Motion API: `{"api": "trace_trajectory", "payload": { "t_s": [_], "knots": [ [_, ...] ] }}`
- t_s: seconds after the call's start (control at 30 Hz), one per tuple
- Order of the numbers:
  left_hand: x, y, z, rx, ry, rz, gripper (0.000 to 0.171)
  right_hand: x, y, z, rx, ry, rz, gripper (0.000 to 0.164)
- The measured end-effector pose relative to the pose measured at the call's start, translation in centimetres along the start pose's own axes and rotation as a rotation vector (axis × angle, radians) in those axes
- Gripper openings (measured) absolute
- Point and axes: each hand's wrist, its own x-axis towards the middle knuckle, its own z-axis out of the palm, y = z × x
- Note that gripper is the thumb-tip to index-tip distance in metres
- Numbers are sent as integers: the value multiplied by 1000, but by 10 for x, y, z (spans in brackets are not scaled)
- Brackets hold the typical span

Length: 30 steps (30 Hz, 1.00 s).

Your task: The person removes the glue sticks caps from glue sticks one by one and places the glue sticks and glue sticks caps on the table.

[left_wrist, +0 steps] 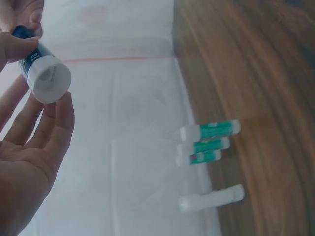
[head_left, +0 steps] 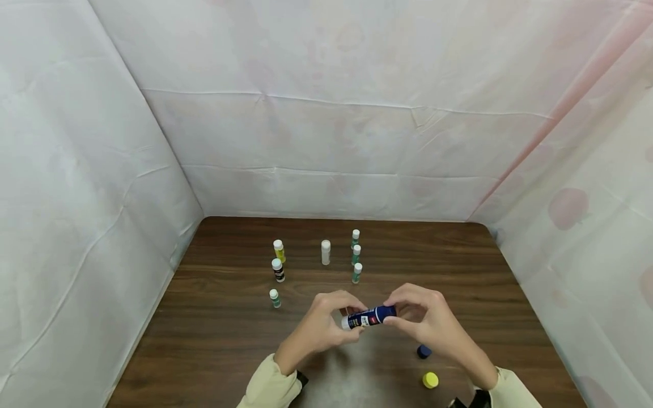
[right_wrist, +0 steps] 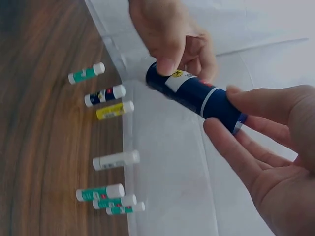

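A dark blue glue stick (head_left: 368, 318) with a white base is held between both hands above the front of the table. My left hand (head_left: 329, 324) grips its body near the white base, which faces the camera in the left wrist view. At the other end, my right hand (head_left: 427, 317) pinches the dark blue cap (right_wrist: 221, 109) between thumb and fingers. A pale ring marks where the cap meets the body. Below the right hand, a loose dark blue cap (head_left: 424, 351) and a yellow cap (head_left: 430, 380) lie on the table.
Left of centre stand a yellow glue stick (head_left: 280, 253), a dark one (head_left: 278, 272) and a green one (head_left: 275, 300). A white stick (head_left: 326, 254) is mid-table, with several green ones (head_left: 356, 273) to its right. White cloth (head_left: 326, 141) surrounds the wooden table (head_left: 214, 328).
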Motion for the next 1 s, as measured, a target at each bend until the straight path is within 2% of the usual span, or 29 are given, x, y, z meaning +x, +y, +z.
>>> {"api": "trace_trajectory", "payload": {
  "t_s": [0.1, 0.3, 0.4, 0.47, 0.57, 0.67, 1.0],
  "knots": [
    [-8, 1, -6, 19, -35, -12, 29, -3, -5, 6, 43, -1, -77, 26],
    [-17, 13, -20, 49, -83, -50, 28, -6, -12, 14, 78, 8, -268, 35],
    [-23, 17, -29, 76, -55, -41, 30, -4, -20, 8, 109, 33, -318, 40],
    [-27, 19, -37, 96, -14, -12, 33, -3, -28, 0, 129, 54, -351, 44],
    [-32, 21, -47, 114, 43, 17, 35, -1, -39, -8, 131, 68, -361, 46],
    [-34, 22, -51, 128, 51, 24, 35, 0, -44, -8, 110, 37, -359, 45],
    [-50, 11, -48, 133, 101, 8, 36, -2, -36, -4, 74, 48, -347, 44]
  ]
}}
